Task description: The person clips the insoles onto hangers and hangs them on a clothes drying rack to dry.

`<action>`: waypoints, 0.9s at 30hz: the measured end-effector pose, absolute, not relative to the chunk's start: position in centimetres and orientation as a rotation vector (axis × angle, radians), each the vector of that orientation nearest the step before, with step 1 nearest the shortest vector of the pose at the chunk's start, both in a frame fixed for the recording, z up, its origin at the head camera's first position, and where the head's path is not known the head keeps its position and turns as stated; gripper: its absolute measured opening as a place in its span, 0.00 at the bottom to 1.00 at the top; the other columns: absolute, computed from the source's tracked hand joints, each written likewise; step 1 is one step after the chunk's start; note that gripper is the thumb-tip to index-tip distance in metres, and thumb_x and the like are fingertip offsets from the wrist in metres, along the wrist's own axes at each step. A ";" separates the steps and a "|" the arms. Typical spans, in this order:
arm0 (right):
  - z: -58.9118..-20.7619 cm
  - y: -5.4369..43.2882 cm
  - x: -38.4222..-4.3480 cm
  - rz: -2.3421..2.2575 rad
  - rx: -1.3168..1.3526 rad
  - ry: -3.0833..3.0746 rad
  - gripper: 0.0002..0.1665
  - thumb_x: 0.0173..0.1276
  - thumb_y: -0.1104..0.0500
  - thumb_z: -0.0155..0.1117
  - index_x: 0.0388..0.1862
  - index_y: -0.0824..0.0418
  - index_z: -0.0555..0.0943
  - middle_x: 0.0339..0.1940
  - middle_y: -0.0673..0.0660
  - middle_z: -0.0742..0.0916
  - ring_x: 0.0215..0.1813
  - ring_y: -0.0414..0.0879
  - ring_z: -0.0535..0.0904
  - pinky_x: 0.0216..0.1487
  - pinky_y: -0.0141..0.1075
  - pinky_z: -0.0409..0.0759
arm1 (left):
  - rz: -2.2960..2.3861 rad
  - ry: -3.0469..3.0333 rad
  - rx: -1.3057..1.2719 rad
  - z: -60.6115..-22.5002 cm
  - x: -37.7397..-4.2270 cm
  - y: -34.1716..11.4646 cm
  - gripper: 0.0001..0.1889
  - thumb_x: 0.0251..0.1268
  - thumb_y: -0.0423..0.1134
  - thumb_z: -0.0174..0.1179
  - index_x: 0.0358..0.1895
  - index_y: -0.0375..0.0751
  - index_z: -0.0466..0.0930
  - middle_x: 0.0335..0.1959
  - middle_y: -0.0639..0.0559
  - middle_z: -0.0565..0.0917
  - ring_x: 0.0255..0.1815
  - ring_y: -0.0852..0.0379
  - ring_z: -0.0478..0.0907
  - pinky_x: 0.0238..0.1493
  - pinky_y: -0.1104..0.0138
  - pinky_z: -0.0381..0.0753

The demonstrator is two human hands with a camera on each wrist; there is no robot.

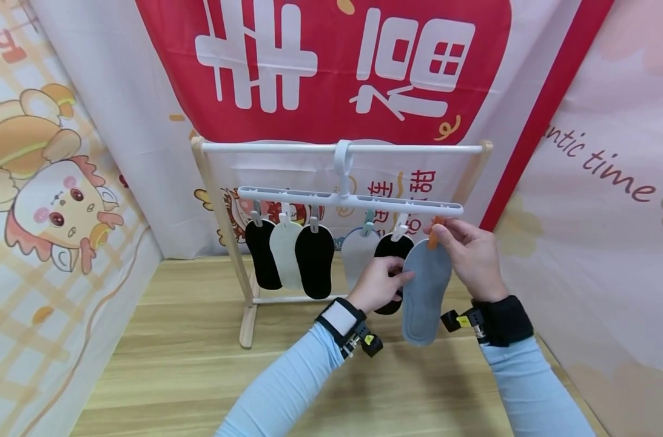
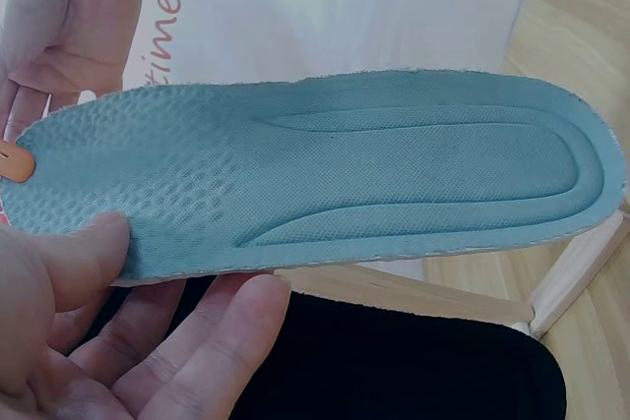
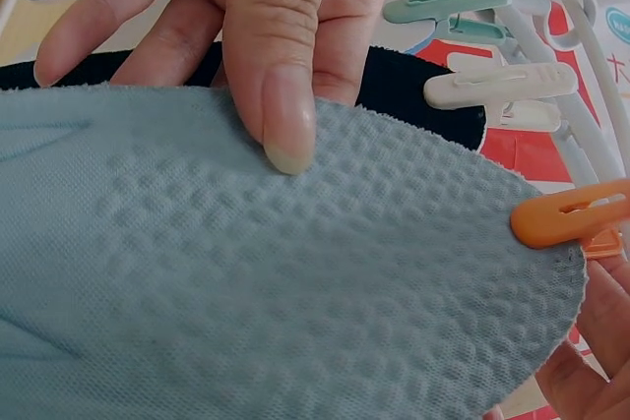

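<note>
A grey-blue insole [image 1: 426,297] hangs toe-up at the right end of a white clip hanger [image 1: 309,197]. An orange clip [image 3: 566,215] bites its toe edge. My left hand [image 1: 377,284] pinches the insole's side edge, its thumb on the dimpled face and the fingers behind, as the left wrist view shows. My right hand [image 1: 475,258] holds the orange clip between thumb and fingers at the hanger's end; in the right wrist view only part of its fingers [image 3: 605,327] shows. Just behind the left fingers hangs a black insole [image 2: 423,361] from a white clip [image 3: 492,86].
Further left on the hanger, a pale insole [image 1: 358,252], a black insole [image 1: 315,261], a white insole [image 1: 286,252] and another black insole [image 1: 262,255] hang from clips. The hanger hooks over a white rod [image 1: 276,147] of a wooden rack [image 1: 222,224] on a wood-grain table [image 1: 173,364]. Printed cloths surround it.
</note>
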State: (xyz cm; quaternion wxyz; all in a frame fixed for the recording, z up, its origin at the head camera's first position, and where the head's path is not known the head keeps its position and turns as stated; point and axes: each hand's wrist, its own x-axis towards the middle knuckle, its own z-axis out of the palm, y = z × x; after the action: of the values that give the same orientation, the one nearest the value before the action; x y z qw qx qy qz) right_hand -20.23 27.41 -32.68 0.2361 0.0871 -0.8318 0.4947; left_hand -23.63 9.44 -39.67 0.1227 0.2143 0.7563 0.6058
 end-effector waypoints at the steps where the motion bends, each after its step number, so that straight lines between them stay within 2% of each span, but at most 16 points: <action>1: -32.8 27.4 -20.3 1.348 0.237 -2.286 0.23 0.72 0.48 0.63 0.59 0.59 0.83 0.46 0.57 0.89 0.50 0.42 0.82 0.59 0.48 0.76 | 1.770 2.205 0.629 -39.7 -23.6 9.4 0.09 0.72 0.38 0.60 0.48 0.39 0.82 0.37 0.52 0.81 0.32 0.57 0.82 0.30 0.64 0.86; 6: -33.2 27.3 -20.4 1.353 0.231 -2.297 0.23 0.71 0.46 0.64 0.58 0.57 0.83 0.46 0.54 0.89 0.49 0.40 0.83 0.55 0.36 0.78 | 1.767 2.204 0.622 -39.9 -23.5 9.3 0.09 0.72 0.38 0.60 0.48 0.38 0.82 0.36 0.52 0.81 0.34 0.54 0.83 0.30 0.64 0.86; 11: -33.5 27.2 -20.2 1.408 0.245 -2.287 0.23 0.71 0.47 0.64 0.60 0.56 0.82 0.46 0.54 0.89 0.50 0.42 0.83 0.54 0.34 0.78 | 1.729 2.231 0.611 -40.3 -23.3 9.0 0.10 0.72 0.39 0.61 0.49 0.38 0.82 0.35 0.52 0.81 0.36 0.45 0.84 0.28 0.65 0.85; 14: -33.6 27.2 -20.2 1.448 0.249 -2.276 0.23 0.71 0.48 0.64 0.60 0.56 0.82 0.47 0.54 0.89 0.51 0.42 0.83 0.54 0.33 0.78 | 1.710 2.245 0.618 -40.6 -23.3 8.8 0.11 0.71 0.39 0.61 0.50 0.38 0.81 0.34 0.52 0.82 0.32 0.42 0.83 0.26 0.65 0.84; 19: -33.7 27.2 -20.1 1.497 0.239 -2.276 0.23 0.70 0.48 0.65 0.61 0.56 0.82 0.47 0.53 0.89 0.51 0.43 0.83 0.55 0.32 0.78 | 1.683 2.272 0.623 -41.0 -23.5 8.8 0.12 0.71 0.40 0.62 0.52 0.38 0.82 0.38 0.53 0.83 0.25 0.52 0.81 0.24 0.67 0.82; 23: -33.9 27.3 -20.1 1.516 0.227 -2.280 0.24 0.70 0.48 0.65 0.61 0.56 0.81 0.48 0.55 0.88 0.51 0.43 0.83 0.57 0.36 0.78 | 1.681 2.271 0.619 -41.3 -23.6 8.8 0.14 0.71 0.40 0.62 0.54 0.38 0.82 0.42 0.51 0.84 0.33 0.60 0.80 0.26 0.68 0.83; 27: -34.1 27.4 -20.1 1.509 0.216 -2.298 0.25 0.70 0.48 0.65 0.62 0.56 0.80 0.50 0.56 0.88 0.51 0.42 0.83 0.59 0.38 0.77 | 1.678 2.263 0.610 -41.4 -23.5 8.7 0.14 0.70 0.40 0.62 0.54 0.37 0.82 0.44 0.50 0.85 0.38 0.61 0.81 0.28 0.67 0.84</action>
State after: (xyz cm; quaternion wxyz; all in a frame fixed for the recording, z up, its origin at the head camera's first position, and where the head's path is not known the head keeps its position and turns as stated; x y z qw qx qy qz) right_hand -20.13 27.43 -34.11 0.1908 0.0770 -0.8181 0.5370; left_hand -23.55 8.70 -41.43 0.1295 0.2098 0.7785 0.5772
